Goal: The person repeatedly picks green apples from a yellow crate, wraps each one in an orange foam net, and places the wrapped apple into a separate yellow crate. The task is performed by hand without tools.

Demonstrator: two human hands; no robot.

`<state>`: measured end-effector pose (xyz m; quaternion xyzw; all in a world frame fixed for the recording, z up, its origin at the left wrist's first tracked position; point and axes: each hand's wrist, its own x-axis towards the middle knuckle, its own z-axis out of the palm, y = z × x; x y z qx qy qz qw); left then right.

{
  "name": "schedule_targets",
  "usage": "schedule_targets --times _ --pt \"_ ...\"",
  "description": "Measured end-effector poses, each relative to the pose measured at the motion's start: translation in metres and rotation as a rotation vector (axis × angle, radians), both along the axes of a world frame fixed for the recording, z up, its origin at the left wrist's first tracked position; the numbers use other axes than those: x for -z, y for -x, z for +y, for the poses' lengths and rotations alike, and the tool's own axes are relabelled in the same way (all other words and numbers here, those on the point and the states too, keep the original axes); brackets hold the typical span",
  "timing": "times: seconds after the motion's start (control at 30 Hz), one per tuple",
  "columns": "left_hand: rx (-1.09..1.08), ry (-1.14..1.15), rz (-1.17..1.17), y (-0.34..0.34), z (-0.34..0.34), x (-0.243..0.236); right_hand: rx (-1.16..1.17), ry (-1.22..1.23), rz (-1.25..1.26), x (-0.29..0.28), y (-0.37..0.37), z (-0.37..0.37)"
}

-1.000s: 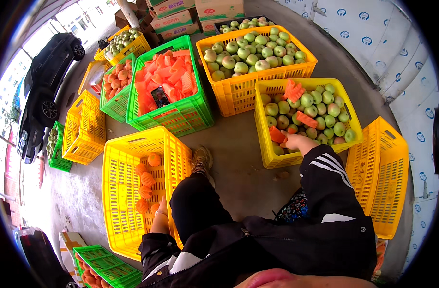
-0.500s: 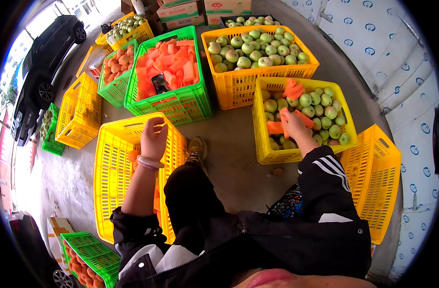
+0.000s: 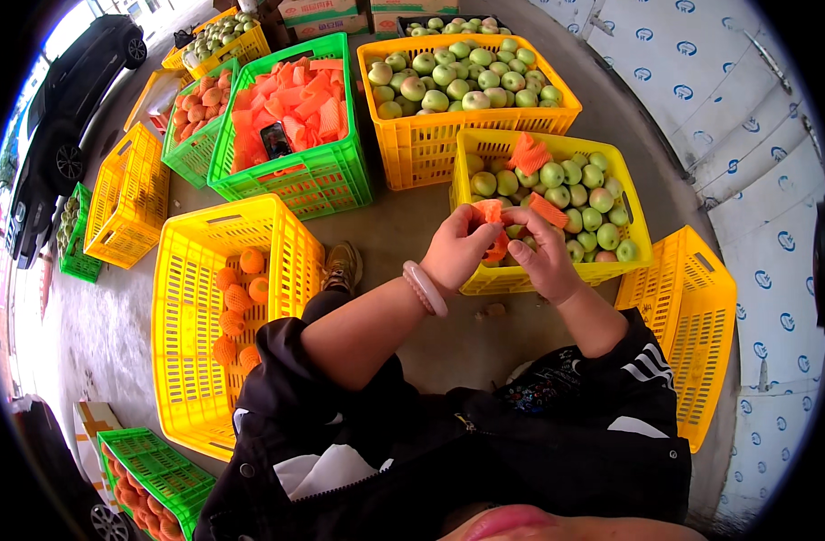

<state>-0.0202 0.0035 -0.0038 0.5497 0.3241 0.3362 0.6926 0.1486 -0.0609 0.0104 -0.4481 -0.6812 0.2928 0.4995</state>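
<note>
My left hand [image 3: 453, 252] and my right hand [image 3: 543, 257] meet over the near yellow crate of green apples [image 3: 597, 216]. Both have fingers closed on an orange foam net [image 3: 486, 211]; whether fruit is inside it, I cannot make out. Other loose nets [image 3: 548, 209] lie on the apples. At left stands a yellow crate [image 3: 191, 343] holding orange net-wrapped fruit [image 3: 234, 298] along one side.
A green crate of loose foam nets [image 3: 299, 113] with a phone [image 3: 275, 140] on them, a larger apple crate [image 3: 430, 144], more crates [image 3: 124, 198], boxes [image 3: 318, 13], a dark car [image 3: 69, 117] and a white patterned wall [image 3: 773, 270] surround me.
My left hand rose from the left crate and swung right to join my right hand. My right hand took foam netting from the apple crate and now holds it with the left.
</note>
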Motion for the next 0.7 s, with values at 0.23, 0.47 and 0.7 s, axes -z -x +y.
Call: schedule_targets --times 0.23,0.47,0.7 --pt "0.088 -0.112 -0.038 -0.01 -0.001 0.005 0.037 0.334 0.287 0.013 -0.009 -0.003" --pt "0.058 0.41 -0.118 -0.012 0.012 -0.003 0.066 0.103 0.235 0.007 -0.003 -0.006" --pt "-0.187 -0.549 0.355 0.001 0.022 -0.006 0.078 0.026 -0.549 0.006 0.004 -0.009"
